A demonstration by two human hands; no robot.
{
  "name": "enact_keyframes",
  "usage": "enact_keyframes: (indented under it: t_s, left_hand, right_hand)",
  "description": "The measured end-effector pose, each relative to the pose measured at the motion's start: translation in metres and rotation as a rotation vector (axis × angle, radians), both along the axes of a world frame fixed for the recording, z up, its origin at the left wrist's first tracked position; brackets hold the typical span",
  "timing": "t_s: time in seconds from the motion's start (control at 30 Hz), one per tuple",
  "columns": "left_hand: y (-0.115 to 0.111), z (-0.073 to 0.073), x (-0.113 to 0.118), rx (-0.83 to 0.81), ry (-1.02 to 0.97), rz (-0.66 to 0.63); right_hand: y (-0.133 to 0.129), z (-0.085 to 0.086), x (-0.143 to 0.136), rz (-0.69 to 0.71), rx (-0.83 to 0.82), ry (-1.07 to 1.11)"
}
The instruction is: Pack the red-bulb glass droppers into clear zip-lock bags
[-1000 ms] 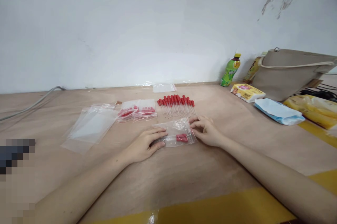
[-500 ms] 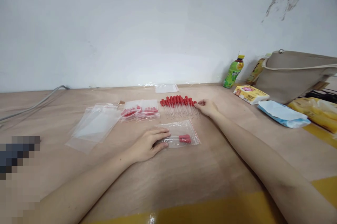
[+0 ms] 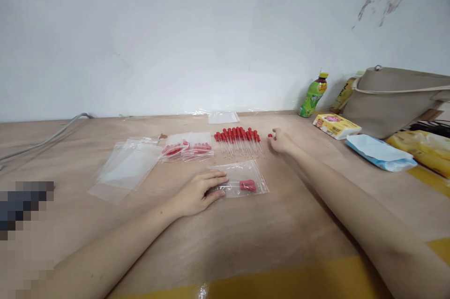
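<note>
My left hand (image 3: 200,192) lies with its fingers apart on the left end of a clear zip bag (image 3: 260,178), which holds red-bulbed droppers (image 3: 247,185). My right hand (image 3: 280,141) is closed just right of a row of red-topped droppers (image 3: 239,136); a red bulb (image 3: 270,135) pokes out at its fingertips, and the rest of that dropper is hidden. Left of the row lie filled bags (image 3: 198,146) with red bulbs inside. Farther left, flat clear bags (image 3: 128,165) overlap in a loose pile.
Another small bag (image 3: 223,117) lies by the wall. At the right are a green bottle (image 3: 313,95), a yellow tissue pack (image 3: 336,126), a blue-white packet (image 3: 380,152) and a grey bag (image 3: 393,97). A cable (image 3: 52,137) runs along the left.
My right hand has moved slightly right, away from the dropper row, with a red-topped dropper at its fingertips. My left hand stays on the bag.
</note>
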State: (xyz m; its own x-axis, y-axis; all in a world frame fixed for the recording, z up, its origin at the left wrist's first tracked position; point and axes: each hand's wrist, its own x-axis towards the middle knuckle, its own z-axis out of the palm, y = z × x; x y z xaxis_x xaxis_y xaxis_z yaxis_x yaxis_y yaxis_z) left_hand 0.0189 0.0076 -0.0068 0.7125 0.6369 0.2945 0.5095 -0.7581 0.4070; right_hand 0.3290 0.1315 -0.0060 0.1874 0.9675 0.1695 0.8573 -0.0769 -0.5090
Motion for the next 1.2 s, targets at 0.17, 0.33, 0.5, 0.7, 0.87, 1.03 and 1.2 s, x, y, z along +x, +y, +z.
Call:
enact_keyframes:
  t_s: [0.17, 0.33, 0.5, 0.7, 0.87, 1.03, 1.2]
  left_hand:
    - [0.000, -0.001, 0.000, -0.001, 0.007, 0.010]
    - [-0.001, 0.001, 0.000, -0.006, 0.009, 0.016]
    - [-0.003, 0.003, 0.000, -0.008, -0.007, 0.048]
    - [-0.004, 0.003, 0.000, 0.004, 0.028, 0.036]
    - [-0.002, 0.004, 0.001, 0.022, 0.036, 0.017]
    - [-0.002, 0.004, 0.001, 0.029, 0.052, 0.011]
    - [-0.002, 0.005, 0.001, 0.034, 0.045, 0.002]
  right_hand:
    - [-0.041, 0.000, -0.007, 0.073, 0.216, 0.429]
    - [-0.081, -0.010, -0.034, 0.082, 0.147, 1.000]
    - [-0.096, -0.014, -0.042, 0.172, -0.029, 1.175]
    - [-0.106, -0.011, -0.031, 0.540, -0.121, 0.729]
    - [-0.107, -0.013, -0.046, 0.607, 0.102, 0.576]
    - [-0.099, -0.022, -0.054, 0.406, -0.025, 0.752]
    - [-0.102, -0.018, -0.055, 0.491, 0.039, 0.678]
